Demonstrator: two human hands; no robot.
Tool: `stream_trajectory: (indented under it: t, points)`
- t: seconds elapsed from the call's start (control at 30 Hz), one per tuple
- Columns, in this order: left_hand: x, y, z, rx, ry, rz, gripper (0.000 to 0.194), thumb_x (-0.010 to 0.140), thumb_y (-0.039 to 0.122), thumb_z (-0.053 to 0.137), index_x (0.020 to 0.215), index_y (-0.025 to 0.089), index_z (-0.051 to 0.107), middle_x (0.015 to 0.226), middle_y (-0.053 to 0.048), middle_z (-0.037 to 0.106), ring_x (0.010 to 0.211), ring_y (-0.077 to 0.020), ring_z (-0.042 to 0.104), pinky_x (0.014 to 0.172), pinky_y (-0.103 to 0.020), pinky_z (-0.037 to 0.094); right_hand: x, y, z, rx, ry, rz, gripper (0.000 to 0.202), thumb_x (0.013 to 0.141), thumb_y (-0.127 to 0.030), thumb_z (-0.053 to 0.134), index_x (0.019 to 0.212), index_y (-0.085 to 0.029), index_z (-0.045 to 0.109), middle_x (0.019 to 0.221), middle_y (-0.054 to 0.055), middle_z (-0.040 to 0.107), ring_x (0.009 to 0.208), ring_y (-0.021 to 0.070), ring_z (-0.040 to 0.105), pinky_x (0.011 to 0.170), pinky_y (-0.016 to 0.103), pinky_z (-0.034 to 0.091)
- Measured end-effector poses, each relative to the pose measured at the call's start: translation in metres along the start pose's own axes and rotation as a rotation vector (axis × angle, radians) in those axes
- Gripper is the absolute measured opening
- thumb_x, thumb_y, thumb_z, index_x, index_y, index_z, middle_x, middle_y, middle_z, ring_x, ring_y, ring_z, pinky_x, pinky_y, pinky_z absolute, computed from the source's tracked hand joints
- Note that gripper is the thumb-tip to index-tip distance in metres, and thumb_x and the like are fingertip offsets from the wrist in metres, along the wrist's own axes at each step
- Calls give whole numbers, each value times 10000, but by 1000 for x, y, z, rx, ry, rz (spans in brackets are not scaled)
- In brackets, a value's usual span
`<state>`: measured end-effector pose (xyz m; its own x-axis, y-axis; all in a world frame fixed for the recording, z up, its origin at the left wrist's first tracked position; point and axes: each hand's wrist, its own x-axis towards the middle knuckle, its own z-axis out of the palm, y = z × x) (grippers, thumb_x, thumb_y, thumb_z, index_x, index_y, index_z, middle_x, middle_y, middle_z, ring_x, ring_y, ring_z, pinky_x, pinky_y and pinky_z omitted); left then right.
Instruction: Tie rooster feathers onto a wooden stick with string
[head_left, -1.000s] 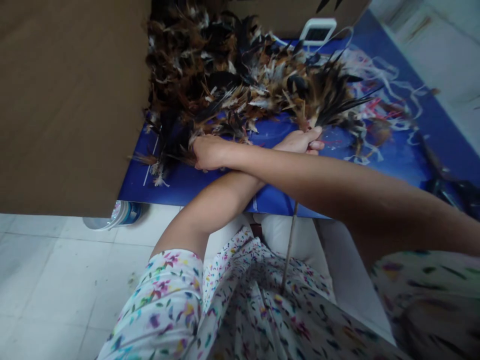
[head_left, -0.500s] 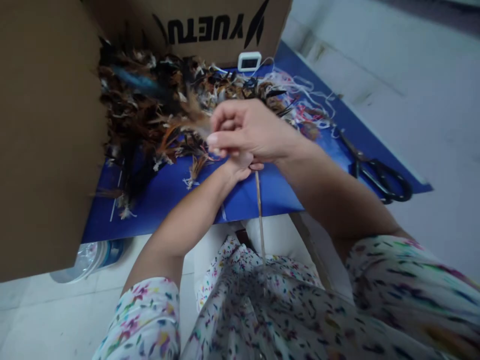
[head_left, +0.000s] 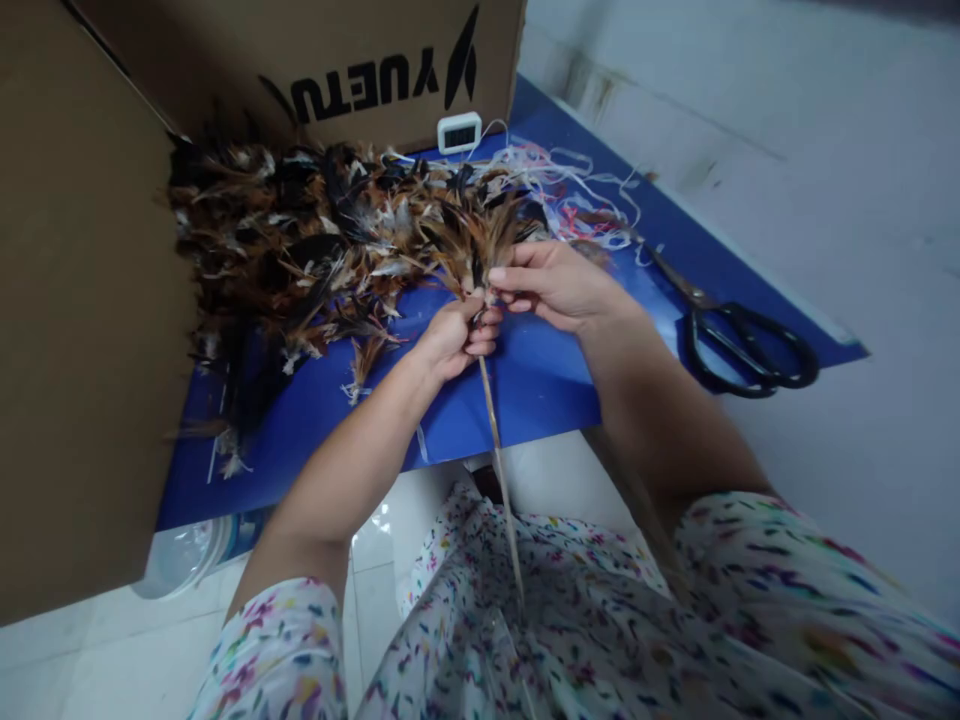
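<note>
My left hand [head_left: 459, 335] is closed around the upper end of a thin stick [head_left: 501, 462], which slants down toward my lap. Brown and black feathers [head_left: 474, 235] fan out from the top of the stick. At their right side, my right hand [head_left: 551, 285] pinches the base of the feathers between thumb and fingers, close to my left hand. Behind and to the left, a large heap of feather bunches [head_left: 300, 250] lies on the blue table [head_left: 540, 385]. One small feather tuft [head_left: 366, 362] lies at the heap's near edge.
Black-handled scissors [head_left: 742, 345] lie at the right edge. White and pink strings [head_left: 577, 190] are tangled behind my right hand, near a small white display device [head_left: 459, 133]. Cardboard boxes [head_left: 75, 300] stand left and behind [head_left: 390, 50]. A clear tub [head_left: 180, 560] is below the table.
My right hand has come down beside the stick's top and moved slightly right, with feathers now upright there. The view has shifted, so the table things appear lower and further left.
</note>
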<state>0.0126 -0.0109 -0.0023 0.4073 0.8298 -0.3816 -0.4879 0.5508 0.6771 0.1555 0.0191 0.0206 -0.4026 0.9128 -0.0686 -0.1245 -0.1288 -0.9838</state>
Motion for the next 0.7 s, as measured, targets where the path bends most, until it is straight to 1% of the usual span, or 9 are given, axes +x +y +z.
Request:
stream_trajectory:
  t: [0.1, 0.2, 0.37, 0.57, 0.7]
  points:
    - [1, 0, -1, 25, -8, 13, 231, 939, 104, 420, 735, 119, 530, 568, 58, 358, 384, -9, 258, 348, -107, 155, 2, 5, 1, -5, -26, 3, 310, 692, -251, 862, 629, -155, 575, 567, -13, 592, 474, 45, 473, 382, 157, 298]
    - [1, 0, -1, 43, -27, 26, 246, 927, 83, 401, 728, 99, 545, 569, 52, 372, 386, -9, 265, 346, -110, 158, 4, 10, 3, -5, -13, 0, 308, 683, -239, 860, 608, -149, 576, 539, -21, 573, 453, 34, 440, 378, 149, 295]
    - [-1, 0, 0, 7, -30, -1, 242, 937, 125, 412, 758, 87, 571, 571, 44, 396, 388, -15, 267, 338, -117, 169, 8, 15, 5, -19, 48, -36, 266, 701, -188, 822, 607, -147, 577, 510, -35, 552, 428, 26, 410, 368, 149, 276]
    - [0, 1, -2, -33, -73, -28, 264, 932, 125, 391, 775, 71, 596, 582, 29, 418, 393, -21, 282, 337, -124, 189, 8, 16, 3, -47, 34, -41, 299, 718, -211, 826, 606, -156, 554, 485, -46, 512, 424, 31, 389, 382, 154, 288]
    - [-2, 2, -1, -55, -52, -33, 328, 978, 196, 379, 748, 79, 581, 578, 30, 411, 390, -20, 279, 335, -123, 189, 7, 15, 3, -35, 36, -19, 298, 702, -199, 831, 606, -155, 552, 508, -28, 559, 427, 34, 420, 390, 158, 309]
